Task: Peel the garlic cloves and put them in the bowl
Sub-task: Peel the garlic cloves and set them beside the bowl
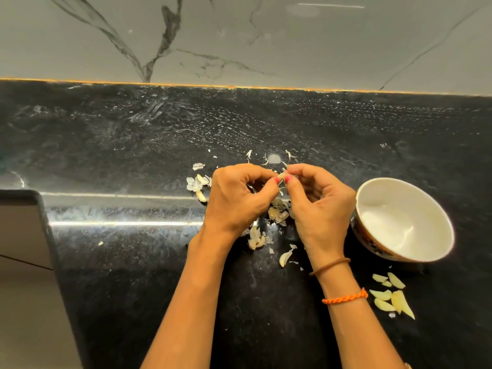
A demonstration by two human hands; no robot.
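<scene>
Garlic clove (281,176): pinched between the fingertips of left hand (239,198) and right hand (316,206), held above the dark surface (133,155), left of the white bowl (404,219). Fingers curled tight on it. Judged light, firm, slippery once bare; skin papery and brittle. Best gripped at the ends. Peeled cloves (391,295) lie near the bowl; loose skins (278,211) lie beneath the hands.

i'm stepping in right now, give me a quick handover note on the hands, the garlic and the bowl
Left hand and right hand: both pinch one small half-skinned garlic clove above the black stone counter.
White ceramic bowl with patterned outside: right of the hands, nothing visible inside.
Done: pale peeled cloves lie on the counter near the bowl.
Papery skins litter the middle.
Left: finish this clove, peel any remaining, move all into the bowl.
</scene>
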